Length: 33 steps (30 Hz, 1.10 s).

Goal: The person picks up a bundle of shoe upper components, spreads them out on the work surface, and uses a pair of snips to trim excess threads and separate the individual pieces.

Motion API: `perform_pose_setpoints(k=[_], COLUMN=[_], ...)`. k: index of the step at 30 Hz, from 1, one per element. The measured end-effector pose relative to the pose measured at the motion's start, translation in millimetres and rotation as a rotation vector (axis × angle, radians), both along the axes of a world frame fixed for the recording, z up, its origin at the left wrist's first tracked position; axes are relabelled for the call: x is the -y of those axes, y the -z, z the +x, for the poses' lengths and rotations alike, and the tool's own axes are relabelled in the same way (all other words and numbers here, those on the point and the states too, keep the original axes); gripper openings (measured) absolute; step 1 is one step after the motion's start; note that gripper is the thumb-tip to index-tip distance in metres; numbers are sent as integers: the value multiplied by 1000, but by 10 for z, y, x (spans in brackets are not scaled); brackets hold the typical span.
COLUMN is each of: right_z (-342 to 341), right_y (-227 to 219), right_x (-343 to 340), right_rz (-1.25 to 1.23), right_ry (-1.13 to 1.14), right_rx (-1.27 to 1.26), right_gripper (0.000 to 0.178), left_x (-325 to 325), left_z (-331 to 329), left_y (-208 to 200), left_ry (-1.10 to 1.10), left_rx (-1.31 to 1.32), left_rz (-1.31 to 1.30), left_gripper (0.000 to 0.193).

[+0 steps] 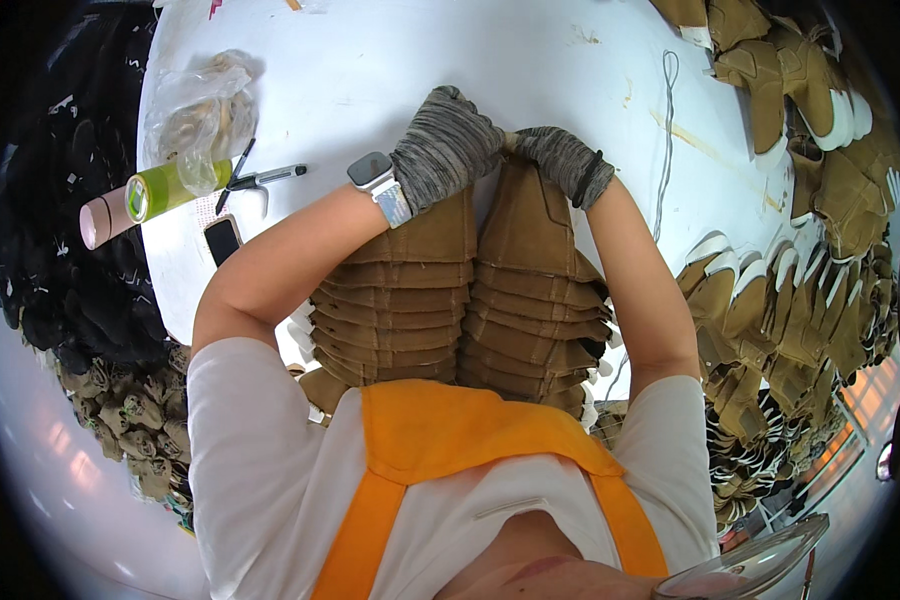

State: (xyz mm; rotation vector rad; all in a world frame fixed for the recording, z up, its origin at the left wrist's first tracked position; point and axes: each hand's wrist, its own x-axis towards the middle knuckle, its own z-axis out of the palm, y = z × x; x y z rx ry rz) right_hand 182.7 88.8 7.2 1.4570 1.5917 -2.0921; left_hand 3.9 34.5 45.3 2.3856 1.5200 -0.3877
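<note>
Two side-by-side stacks of brown suede pieces, the left stack [395, 300] and the right stack [535, 290], lie on the white table [390, 60] right in front of my body. Both my hands wear grey knit gloves. My left hand [448, 145], with a smartwatch [375, 175] on the wrist, is curled over the far end of the left stack. My right hand [565, 160], a black band on its wrist, grips the far end of the right stack. The two hands touch at the middle. The fingertips are hidden behind the stacks.
At the left on the table lie a green-and-pink cylinder [150, 198], a crumpled clear plastic bag [195, 115], metal snips [260, 180] and a phone [222, 238]. A thin cord [665, 130] runs at right. Heaps of brown-and-white pieces [800, 300] fill the right side, dark material [70, 230] the left.
</note>
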Motion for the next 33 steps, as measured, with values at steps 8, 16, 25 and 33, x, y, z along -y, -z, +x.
perform_pose_setpoints(k=[8, 16, 25, 33], right_z=[-1, -295, 4, -13], right_y=[-172, -578, -435, -33], right_x=[-144, 85, 133, 239], right_rz=[276, 1170, 437, 215], right_ry=[-410, -850, -134, 279], right_rx=[-21, 429, 232, -160], right_gripper=[30, 19, 25, 31], left_x=[27, -15, -61, -76], left_z=[-25, -193, -263, -253], left_y=[-10, 244, 338, 305], left_ry=[70, -451, -607, -447], left_rx=[-16, 537, 777, 614], left_rz=[68, -373, -574, -463], left_gripper=[25, 30, 25, 28])
